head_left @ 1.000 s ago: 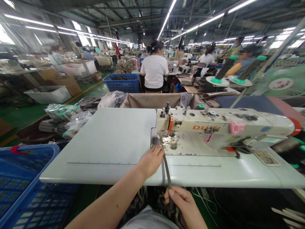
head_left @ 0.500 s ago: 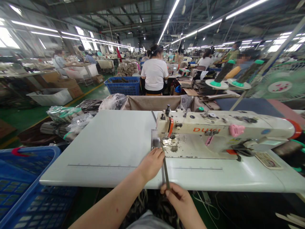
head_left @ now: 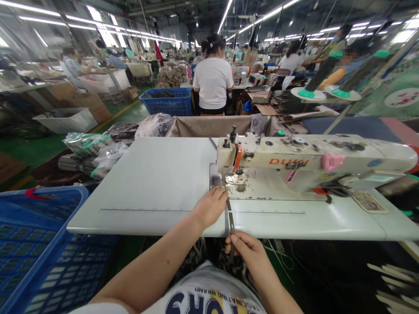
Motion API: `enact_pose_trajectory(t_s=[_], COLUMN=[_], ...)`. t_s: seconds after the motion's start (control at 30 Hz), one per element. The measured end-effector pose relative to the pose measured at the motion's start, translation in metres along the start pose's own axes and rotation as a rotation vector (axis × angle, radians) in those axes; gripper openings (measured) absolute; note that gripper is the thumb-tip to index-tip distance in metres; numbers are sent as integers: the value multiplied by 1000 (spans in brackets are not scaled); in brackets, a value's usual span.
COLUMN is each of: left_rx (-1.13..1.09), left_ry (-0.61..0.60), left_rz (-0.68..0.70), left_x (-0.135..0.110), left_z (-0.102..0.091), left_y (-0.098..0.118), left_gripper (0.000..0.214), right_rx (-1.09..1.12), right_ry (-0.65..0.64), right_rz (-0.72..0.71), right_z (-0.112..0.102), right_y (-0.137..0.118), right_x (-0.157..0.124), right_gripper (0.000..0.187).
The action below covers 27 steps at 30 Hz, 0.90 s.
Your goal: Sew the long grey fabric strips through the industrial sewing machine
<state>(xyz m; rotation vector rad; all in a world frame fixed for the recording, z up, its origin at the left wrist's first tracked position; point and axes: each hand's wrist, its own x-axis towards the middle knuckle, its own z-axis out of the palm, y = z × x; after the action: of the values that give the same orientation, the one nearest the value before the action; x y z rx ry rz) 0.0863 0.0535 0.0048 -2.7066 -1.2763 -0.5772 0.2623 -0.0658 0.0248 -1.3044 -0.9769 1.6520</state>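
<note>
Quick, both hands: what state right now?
Left hand: at the dark strip by the sewing machine; grip cannot be told.
Right hand: closed, pinching the strip.

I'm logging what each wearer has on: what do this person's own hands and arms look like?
The left hand and right hand are bare: no gloves, rings or watch show. The left forearm and right forearm are uncovered, without straps or cables. A bit of white sleeve shows at the lower left; no right sleeve is in view.
</note>
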Motion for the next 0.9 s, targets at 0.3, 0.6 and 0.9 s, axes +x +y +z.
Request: enact_pose_trajectory(t_s=[0.3,0.6,0.9], left_rx=[-32,36,-14], left_ry=[-20,-114,-64], left_rz=[-7,43,-42], left_x=[-1,2,7], left_z=[1,2,4], left_y=[-2,-3,-3], left_gripper=[18,25,32], right_rx=[-12,-20,-26], right_ry=[10,12,-4], right_rz=[-4,-6,-15], right_z=[-5,-3,-2], right_y=[2,9,3], right_x=[-6,-8,-17], right_gripper=[40,43,40])
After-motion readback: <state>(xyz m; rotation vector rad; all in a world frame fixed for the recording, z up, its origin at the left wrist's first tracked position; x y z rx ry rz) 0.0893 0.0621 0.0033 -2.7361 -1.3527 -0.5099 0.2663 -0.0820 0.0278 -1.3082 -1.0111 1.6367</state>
